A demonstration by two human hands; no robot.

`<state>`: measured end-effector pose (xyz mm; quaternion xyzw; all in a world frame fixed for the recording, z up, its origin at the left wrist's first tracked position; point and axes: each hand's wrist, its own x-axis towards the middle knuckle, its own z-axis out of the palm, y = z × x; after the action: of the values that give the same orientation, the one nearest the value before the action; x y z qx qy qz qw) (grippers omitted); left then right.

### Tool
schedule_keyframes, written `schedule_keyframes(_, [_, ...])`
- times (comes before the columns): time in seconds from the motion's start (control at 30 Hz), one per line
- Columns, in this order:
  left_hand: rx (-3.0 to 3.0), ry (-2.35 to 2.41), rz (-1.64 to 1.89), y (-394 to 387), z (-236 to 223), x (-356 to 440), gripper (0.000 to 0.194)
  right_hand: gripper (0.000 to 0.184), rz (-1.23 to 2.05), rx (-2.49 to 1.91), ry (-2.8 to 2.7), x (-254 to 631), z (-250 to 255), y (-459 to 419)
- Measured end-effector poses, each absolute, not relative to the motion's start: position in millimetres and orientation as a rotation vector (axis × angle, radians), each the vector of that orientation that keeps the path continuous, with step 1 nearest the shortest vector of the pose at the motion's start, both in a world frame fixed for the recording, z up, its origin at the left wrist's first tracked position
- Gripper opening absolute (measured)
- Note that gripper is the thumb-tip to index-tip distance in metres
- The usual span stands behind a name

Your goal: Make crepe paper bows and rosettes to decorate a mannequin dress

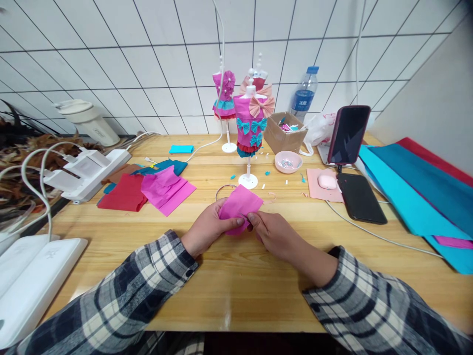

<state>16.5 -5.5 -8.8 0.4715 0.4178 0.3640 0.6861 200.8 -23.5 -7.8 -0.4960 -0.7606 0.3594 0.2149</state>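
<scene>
One magenta sheet (242, 200) sits in closed left fingers (233, 224), one dark tool (246, 218) in closed right fingers (258, 223).

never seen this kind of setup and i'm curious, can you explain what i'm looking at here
There is no machine: these are a person's two bare hands in black-and-white plaid sleeves. The single picture comes from a camera worn on the head, looking forward and down.

The left hand holds a bright pink sheet of thin, paper-like material. The right hand is at its edge, gripping a small dark object, too hidden to identify.

On the light wooden table, beyond the hands, stands a small white dress form in a pink outfit with bows. To its right are a round pale-pink bowl and a brown cardboard box; to the left lie a folded red sheet and a white power strip.
</scene>
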Motion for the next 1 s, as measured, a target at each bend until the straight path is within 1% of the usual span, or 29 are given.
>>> schedule_keyframes(0.13, [1.051,0.964,0.816,-6.2,-7.3,17.5,0.042,0.041,0.974,-1.411,-2.112,198.5,-8.3,-23.2])
schedule_keyframes(0.23, [1.045,0.961,0.818,-6.3,-6.0,17.9,0.043,0.041,0.948,-1.424,-2.123,197.9,-8.6,-22.9])
schedule_keyframes(0.5, [0.986,0.890,0.885,-7.7,-5.8,16.4,0.029,0.042,0.926,-1.464,-2.115,199.8,-7.4,-22.1])
schedule_keyframes(0.63, [0.957,0.899,0.879,-7.0,-10.5,15.1,0.029,0.040,0.944,-1.465,-2.113,200.8,-7.2,-22.0])
schedule_keyframes(0.8, [0.951,0.966,0.849,-5.4,-13.3,12.9,0.029,0.043,0.996,-1.409,-2.118,201.7,-8.5,-21.8])
schedule_keyframes(1.0, [0.918,0.888,0.863,-5.7,-8.7,13.4,0.030,0.041,0.978,-1.446,-2.114,201.4,-7.6,-22.0])
